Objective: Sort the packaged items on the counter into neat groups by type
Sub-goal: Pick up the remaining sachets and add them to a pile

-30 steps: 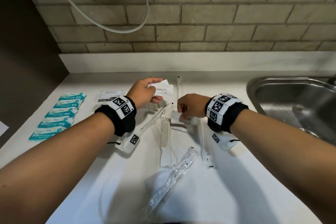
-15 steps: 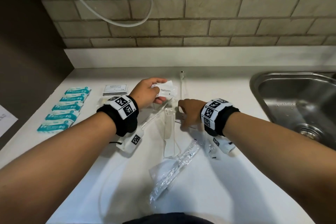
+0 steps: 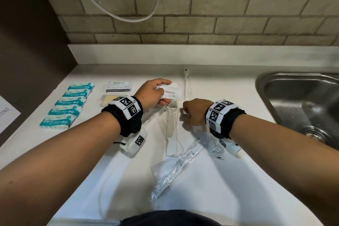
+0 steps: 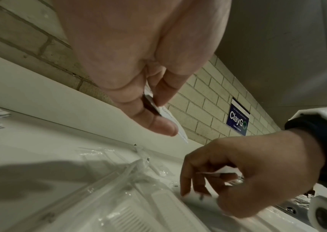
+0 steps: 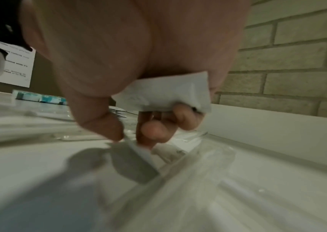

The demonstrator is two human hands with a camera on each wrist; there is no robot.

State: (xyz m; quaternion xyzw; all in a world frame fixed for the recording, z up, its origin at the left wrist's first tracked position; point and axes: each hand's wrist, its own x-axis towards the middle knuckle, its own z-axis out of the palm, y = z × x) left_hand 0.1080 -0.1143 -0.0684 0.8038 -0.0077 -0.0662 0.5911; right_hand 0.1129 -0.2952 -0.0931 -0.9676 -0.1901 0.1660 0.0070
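Note:
My left hand pinches white toothpaste sachets between thumb and fingers above the counter; the left wrist view shows the same sachets edge-on. My right hand is down on the counter just right of them. In the right wrist view it keeps one white sachet tucked in the palm. Its thumb and forefinger pinch the corner of another white sachet that lies on the counter. Clear-wrapped combs and toothbrushes lie loose under and in front of both hands.
Several teal packets lie in a neat column at the left, with shampoo sachets and a yellowish pack beside them. One toothbrush lies near the back wall. A steel sink opens at the right.
My right hand has come down onto the counter and its fingertips have closed on a sachet there. The left hand still holds the toothpaste sachets in about the same place.

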